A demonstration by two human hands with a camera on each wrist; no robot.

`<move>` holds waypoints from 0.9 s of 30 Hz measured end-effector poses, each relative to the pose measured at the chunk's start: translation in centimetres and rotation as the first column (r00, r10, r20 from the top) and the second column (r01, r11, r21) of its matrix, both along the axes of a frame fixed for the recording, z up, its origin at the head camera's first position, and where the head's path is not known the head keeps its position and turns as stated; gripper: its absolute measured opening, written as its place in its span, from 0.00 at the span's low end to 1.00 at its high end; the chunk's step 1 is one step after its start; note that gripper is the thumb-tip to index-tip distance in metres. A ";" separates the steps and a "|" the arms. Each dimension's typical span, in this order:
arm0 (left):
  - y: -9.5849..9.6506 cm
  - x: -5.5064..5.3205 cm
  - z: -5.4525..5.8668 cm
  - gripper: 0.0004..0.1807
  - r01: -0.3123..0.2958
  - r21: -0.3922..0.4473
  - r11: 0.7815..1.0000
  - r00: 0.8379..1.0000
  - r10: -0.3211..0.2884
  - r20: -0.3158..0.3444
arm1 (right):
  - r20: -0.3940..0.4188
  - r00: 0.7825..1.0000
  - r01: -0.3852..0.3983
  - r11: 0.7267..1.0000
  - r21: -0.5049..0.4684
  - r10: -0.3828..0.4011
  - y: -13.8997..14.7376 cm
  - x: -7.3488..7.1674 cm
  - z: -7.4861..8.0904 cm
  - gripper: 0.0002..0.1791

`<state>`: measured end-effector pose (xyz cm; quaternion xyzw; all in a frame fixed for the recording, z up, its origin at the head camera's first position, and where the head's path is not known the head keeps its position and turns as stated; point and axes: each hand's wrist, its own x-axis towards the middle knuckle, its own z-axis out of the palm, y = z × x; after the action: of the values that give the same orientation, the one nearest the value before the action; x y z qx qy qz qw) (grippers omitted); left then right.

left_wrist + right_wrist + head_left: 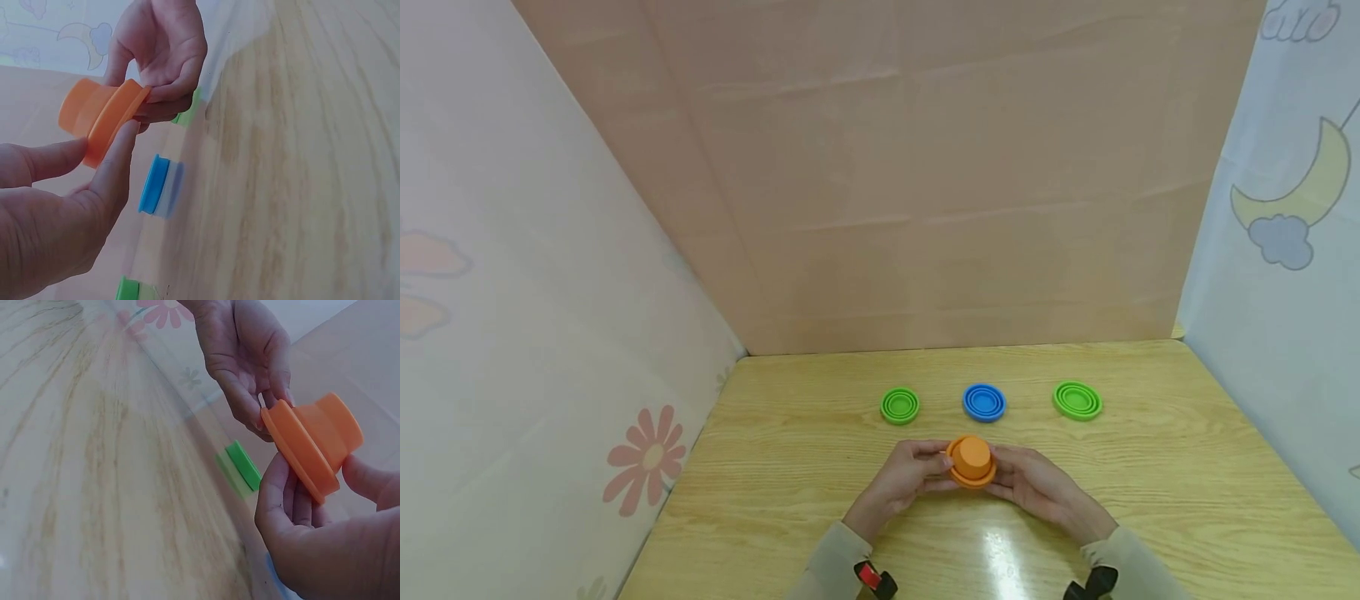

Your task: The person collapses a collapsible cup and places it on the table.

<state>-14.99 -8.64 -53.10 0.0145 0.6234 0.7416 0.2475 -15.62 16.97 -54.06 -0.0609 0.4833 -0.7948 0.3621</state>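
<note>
Between both hands is an orange collapsible cup (973, 458), its narrow base pushed out and turned up toward the head camera. My left hand (906, 479) pinches the rim on one side, thumb on the outer wall and fingers at the rim's edge. On the opposite side my right hand (1037, 485) grips the rim between thumb and fingers. In the left wrist view the cup (106, 119) is held sideways, its stepped wall partly extended. The right wrist view shows the same cup (312, 444) above the table.
Beyond the hands lie a green collapsed cup (899, 406), a blue collapsed cup (984, 403) and another green collapsed cup (1077, 401) in a row on the wooden table (805, 467). A brown backdrop (925, 183) stands at the back, with printed cloth walls at both sides.
</note>
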 end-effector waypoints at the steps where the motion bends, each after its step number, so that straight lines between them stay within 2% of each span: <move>1: 0.0 0.0 0.0 0.20 0.003 0.002 1.000 1.000 -0.003 0.002 | 0.001 1.000 0.000 1.000 0.000 0.000 0.0 0.0 0.0 0.23; 6: 0.1 0.0 0.1 0.20 0.013 -0.003 1.000 1.000 -0.013 0.001 | -0.026 1.000 0.000 1.000 0.013 0.000 0.1 0.0 0.0 0.20; 10: 0.3 0.0 0.0 0.17 -0.003 -0.033 0.999 1.000 0.003 0.003 | -0.109 0.993 0.044 0.993 0.114 -0.032 -0.1 0.1 0.1 0.19; 13: 0.6 0.0 -0.2 0.15 -0.025 -0.074 0.997 1.000 0.025 0.005 | -0.179 0.982 0.101 0.969 0.226 -0.060 -0.4 0.2 0.4 0.21; 17: 0.9 0.0 -0.2 0.19 -0.020 -0.123 0.992 1.000 0.019 -0.013 | -0.252 0.964 0.162 0.929 0.333 -0.078 -0.8 0.5 0.9 0.25; 20: 1.0 -0.1 -0.1 0.22 -0.006 -0.142 0.990 1.000 0.003 -0.025 | -0.293 0.953 0.186 0.913 0.364 -0.077 -1.1 0.6 1.0 0.25; 27: 1.0 -0.3 -0.1 0.20 0.005 -0.154 0.988 0.999 -0.011 -0.034 | -0.337 0.938 0.209 0.905 0.371 -0.079 -1.3 0.7 0.9 0.25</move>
<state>-15.28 -7.65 -53.18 0.0109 0.6829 0.6899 0.2399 -14.94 15.66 -53.17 -0.0746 0.6903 -0.6837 0.2248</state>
